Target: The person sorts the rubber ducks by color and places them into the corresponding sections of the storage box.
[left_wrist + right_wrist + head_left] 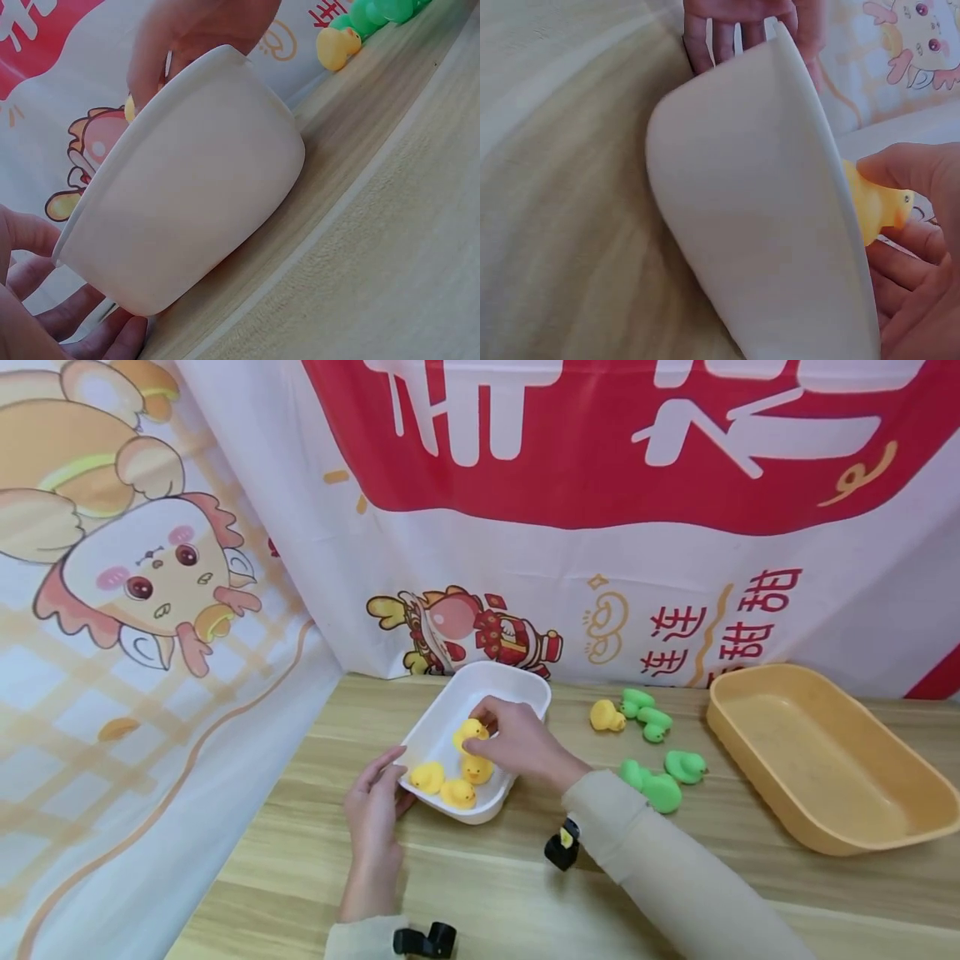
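A white plastic basin (pixel 480 683) rests on the wooden table, with several yellow rubber ducks (pixel 457 794) gathered at its near end. My left hand (pixel 373 814) grips its left side, thumb at the rim and fingers spread along the outer wall in the left wrist view. Reaching over the right rim, my right hand (pixel 521 743) pinches a yellow rubber duck (pixel 468 732) between thumb and fingers, inside the basin. In the right wrist view the held duck (pixel 870 202) shows just past the rim, partly hidden by the basin wall.
To the right of the basin lie several green rubber ducks (pixel 685 766) and one yellow duck (pixel 606 716). A large orange-tan basin (pixel 840 847) stands at the far right. Printed cloth (pixel 480 556) hangs along the table's back and left sides.
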